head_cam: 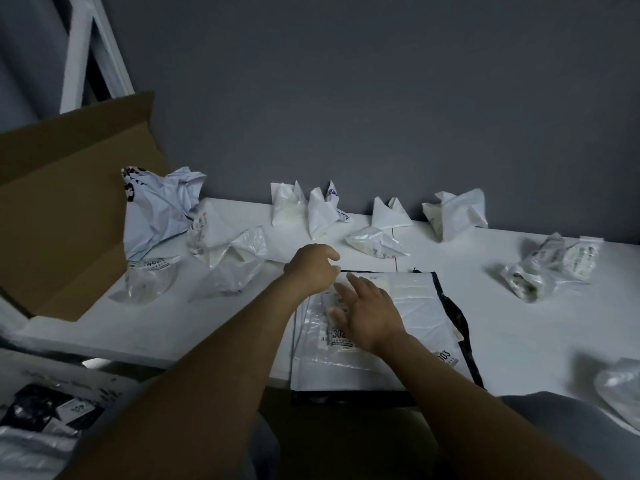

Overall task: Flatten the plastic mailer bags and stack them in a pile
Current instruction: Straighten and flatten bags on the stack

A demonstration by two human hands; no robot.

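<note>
- While the right hand point(367, 313) lies spread and flat on the pile of flattened white plastic mailer bags point(419, 306), the step in hand looks like smoothing the top translucent crinkled bag with a printed label point(317, 344).
- To do it well, the flat palm should sweep from the pile's middle out to its edges, pushing trapped air toward the bag's open end.
- Corners should line up with the black-edged bag beneath, so the pile stays square on the white table point(519, 341).
- The left hand point(311, 268) sits at the pile's far left corner with its fingers curled. Whether it pinches the bag's edge cannot be told.
- Both forearms reach forward and converge over the pile.
- Crumpled white plastic bags point(322, 213) wait beyond the pile and to both sides of it.
- A brown cardboard box point(69, 220) stands open, well to the pile's left.
</note>
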